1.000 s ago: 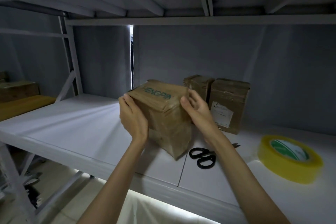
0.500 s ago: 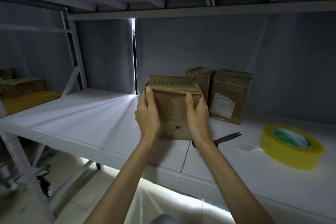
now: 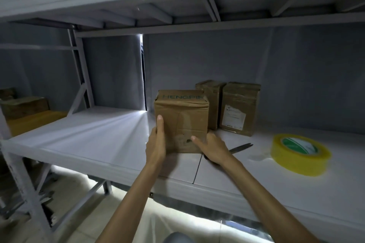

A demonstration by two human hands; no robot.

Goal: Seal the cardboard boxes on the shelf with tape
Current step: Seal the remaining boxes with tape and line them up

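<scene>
Left of the front box (image 3: 181, 120) the shelf (image 3: 94, 134) is bare and wide. Behind it two boxes (image 3: 229, 106) block the back. On its right, scissors (image 3: 240, 147) and tape (image 3: 300, 154) lie, with bare shelf between them.

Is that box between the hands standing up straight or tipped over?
Upright. The box sits flat on the shelf, its printed top edge level, with the left hand and right hand at its sides.

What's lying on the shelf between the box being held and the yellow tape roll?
Scissors, partly hidden behind the right hand, lie between box and tape roll, in the head view.
</scene>
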